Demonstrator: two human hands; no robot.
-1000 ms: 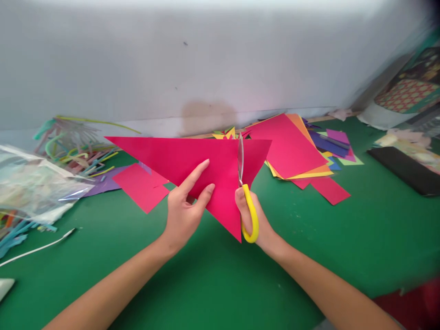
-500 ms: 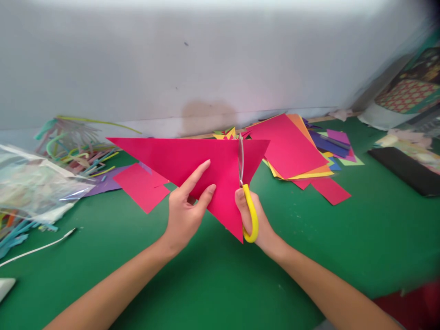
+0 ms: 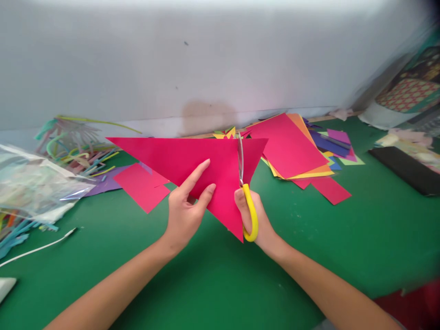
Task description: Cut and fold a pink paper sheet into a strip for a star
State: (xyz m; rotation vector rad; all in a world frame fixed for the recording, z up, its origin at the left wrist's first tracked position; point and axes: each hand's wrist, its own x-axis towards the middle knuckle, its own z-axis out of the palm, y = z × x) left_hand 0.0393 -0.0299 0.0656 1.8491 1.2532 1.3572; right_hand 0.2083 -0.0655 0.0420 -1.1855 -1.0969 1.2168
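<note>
A large red paper triangle [image 3: 192,158] is held up above the green table, its long edge at the top. My left hand [image 3: 187,206] grips it from below, thumb and index finger on the near face and the other fingers hidden behind. In my right hand [image 3: 257,217] is a pair of scissors [image 3: 250,213] with yellow handles, my thumb through one loop. The blades point upward across the right part of the paper, one blade showing in front of it. Along the blade a cut line runs, with a red flap of paper to its right.
Behind on the right lies a stack of coloured sheets [image 3: 288,151], with a black case [image 3: 405,169] farther right. Red paper pieces [image 3: 140,185], pipe cleaners [image 3: 79,146] and a clear plastic bag [image 3: 37,183] are at the left, with a white cable [image 3: 41,247] nearer me.
The right flap of the red paper has shifted very slightly up and left. Both hands and the scissors stay almost in place.
</note>
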